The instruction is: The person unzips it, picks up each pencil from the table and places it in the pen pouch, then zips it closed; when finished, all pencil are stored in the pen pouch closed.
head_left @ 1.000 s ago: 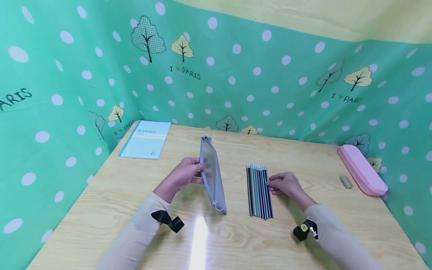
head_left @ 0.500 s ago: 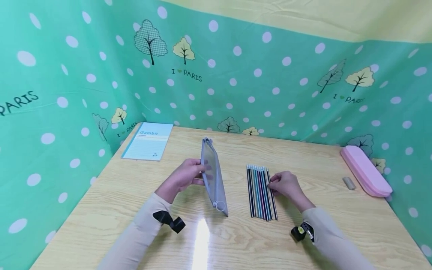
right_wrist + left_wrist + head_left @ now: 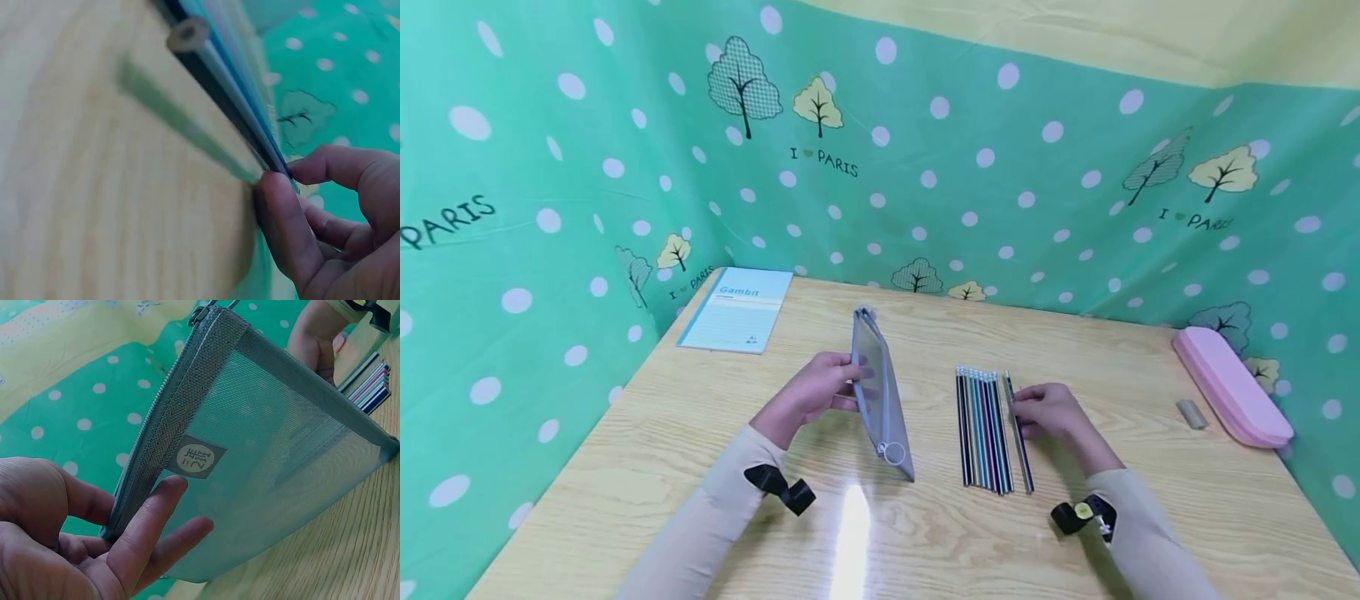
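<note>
My left hand [image 3: 822, 387] holds a grey mesh zipper pouch [image 3: 891, 408] upright on edge, pinched near its zipper band. In the left wrist view the pouch [image 3: 281, 444] shows a small label with characters, and the fingers spread across its face. My right hand [image 3: 1051, 410] pinches one dark pencil [image 3: 1022, 450] between thumb and fingers, just right of a row of several pencils [image 3: 981, 433] lying side by side. Up close in the right wrist view, the pinched pencil [image 3: 228, 94] has a blunt, unsharpened end and appears lifted off the wood.
A light blue notebook [image 3: 737, 310] lies at the table's back left. On the right lie a pink pencil case [image 3: 1232, 387] and a small grey eraser [image 3: 1191, 414]. A green dotted cloth [image 3: 925, 167] hangs behind the wooden table [image 3: 925, 542].
My right hand has drawn one pencil away from the row toward the right, opening a gap. The left hand and pouch stay nearly the same; the whole view shifts slightly.
</note>
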{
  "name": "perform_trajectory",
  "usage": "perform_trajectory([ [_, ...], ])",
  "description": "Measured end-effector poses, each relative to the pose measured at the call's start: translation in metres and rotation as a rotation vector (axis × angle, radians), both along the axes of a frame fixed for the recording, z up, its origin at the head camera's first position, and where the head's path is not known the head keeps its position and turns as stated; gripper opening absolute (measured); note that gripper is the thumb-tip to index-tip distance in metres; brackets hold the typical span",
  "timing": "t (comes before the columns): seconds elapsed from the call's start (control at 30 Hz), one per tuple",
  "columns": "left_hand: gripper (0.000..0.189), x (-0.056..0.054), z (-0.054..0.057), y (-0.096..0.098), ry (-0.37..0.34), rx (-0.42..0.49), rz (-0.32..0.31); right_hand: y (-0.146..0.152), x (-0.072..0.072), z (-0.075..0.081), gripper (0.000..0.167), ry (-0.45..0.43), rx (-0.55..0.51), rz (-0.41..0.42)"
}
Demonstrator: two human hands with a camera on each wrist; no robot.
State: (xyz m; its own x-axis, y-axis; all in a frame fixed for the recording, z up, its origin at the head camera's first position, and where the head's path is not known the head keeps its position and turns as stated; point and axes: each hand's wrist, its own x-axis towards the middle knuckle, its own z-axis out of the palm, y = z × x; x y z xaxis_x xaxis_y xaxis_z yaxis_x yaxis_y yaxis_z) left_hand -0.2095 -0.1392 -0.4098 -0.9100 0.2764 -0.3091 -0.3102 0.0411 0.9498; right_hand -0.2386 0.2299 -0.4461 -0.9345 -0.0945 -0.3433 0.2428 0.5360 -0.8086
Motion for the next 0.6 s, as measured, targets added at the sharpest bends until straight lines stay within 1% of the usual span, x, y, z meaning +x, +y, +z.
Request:
perform_trajectory([
  [0.1,0.045,0.0,-0.001,-0.001,0.0,0.002,0.003,0.007,0.0,0.001,0.05,-0.038,-0.157,0.004],
  [0.2,0.044,0.001,-0.003,-0.001,0.004,-0.009,0.009,0.011,0.0,0.001,0.053,-0.066,-0.295,-0.003],
  [0.3,0.044,0.002,-0.004,-0.001,0.006,-0.018,0.013,0.012,0.0,0.002,0.056,-0.082,-0.395,-0.02],
  [0.37,0.045,0.002,-0.004,0.0,0.007,-0.017,0.012,0.011,0.0,0.005,0.059,-0.076,-0.42,-0.031],
  [0.6,0.045,0.0,-0.003,0.0,-0.009,-0.012,0.017,0.005,0.001,0.018,0.059,-0.009,-0.444,0.016],
])
